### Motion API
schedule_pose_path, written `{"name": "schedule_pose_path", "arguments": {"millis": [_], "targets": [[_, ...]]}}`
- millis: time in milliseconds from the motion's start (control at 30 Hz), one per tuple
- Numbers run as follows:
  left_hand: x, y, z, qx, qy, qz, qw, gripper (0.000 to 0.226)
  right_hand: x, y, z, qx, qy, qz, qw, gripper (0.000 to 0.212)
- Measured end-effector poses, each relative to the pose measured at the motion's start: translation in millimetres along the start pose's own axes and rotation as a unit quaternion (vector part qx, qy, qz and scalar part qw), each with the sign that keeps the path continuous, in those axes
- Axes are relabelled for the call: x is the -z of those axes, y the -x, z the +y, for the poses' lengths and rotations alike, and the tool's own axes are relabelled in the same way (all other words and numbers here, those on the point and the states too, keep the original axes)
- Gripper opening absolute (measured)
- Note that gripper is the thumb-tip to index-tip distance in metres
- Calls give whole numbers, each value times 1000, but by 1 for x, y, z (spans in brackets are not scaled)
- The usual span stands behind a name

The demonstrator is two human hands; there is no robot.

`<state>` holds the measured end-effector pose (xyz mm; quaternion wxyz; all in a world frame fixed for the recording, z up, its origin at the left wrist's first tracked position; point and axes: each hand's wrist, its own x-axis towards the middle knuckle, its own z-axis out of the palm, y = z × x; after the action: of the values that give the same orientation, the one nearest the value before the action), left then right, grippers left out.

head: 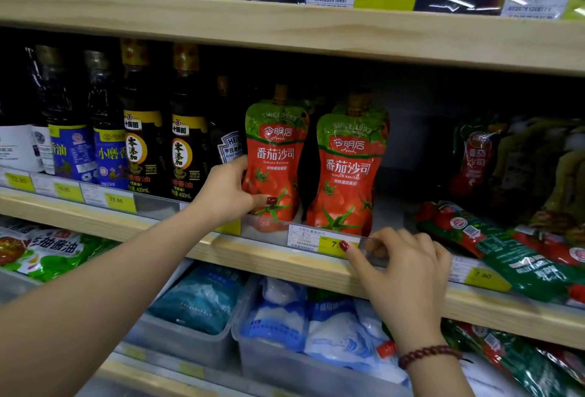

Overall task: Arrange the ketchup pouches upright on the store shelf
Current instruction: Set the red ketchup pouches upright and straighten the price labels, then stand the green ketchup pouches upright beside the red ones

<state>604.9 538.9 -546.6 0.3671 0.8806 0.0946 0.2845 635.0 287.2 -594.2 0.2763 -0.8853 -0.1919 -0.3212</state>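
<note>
Your left hand (228, 194), head view: fingers and thumb curled around the lower left edge of the left ketchup pouch (273, 159), thumb across its front, holding it. That pouch stands upright on the shelf (269, 259), spout cap uppermost, its base behind the clear price rail (262, 235). Right ketchup pouch (346, 168): upright, just right of the held one with a dark gap between, apart from your left hand and directly above your right thumb. Your right hand (402, 273): narrow grip, thumb pressed on the front of the rail at the yellow price tag (335, 243), fingers curled over the rail's top edge behind it. Bead bracelet (427, 354) on that wrist. Right of your right hand: more red-and-green pouches (493, 238) lying flat, one overhanging the shelf edge. Left of your left hand: dark sauce bottles (142, 143) in a row, the nearest just beside your knuckles. Below both hands: white and blue bags (278, 311) in clear bins.
</note>
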Motion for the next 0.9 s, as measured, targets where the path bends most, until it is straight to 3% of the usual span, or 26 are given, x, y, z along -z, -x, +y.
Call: {"name": "schedule_pose_path", "arguments": {"millis": [500,733,900], "targets": [[5,5,4,26,12,-36,999,57,2,1,-2,-9,-3,-2,1000,27],[21,22,18,48,78,60,994,47,14,-2,-1,-7,-38,-39,998,19],[13,47,48,4,86,122,989,25,29,-8,5,-8,-126,-21,992,18]]}}
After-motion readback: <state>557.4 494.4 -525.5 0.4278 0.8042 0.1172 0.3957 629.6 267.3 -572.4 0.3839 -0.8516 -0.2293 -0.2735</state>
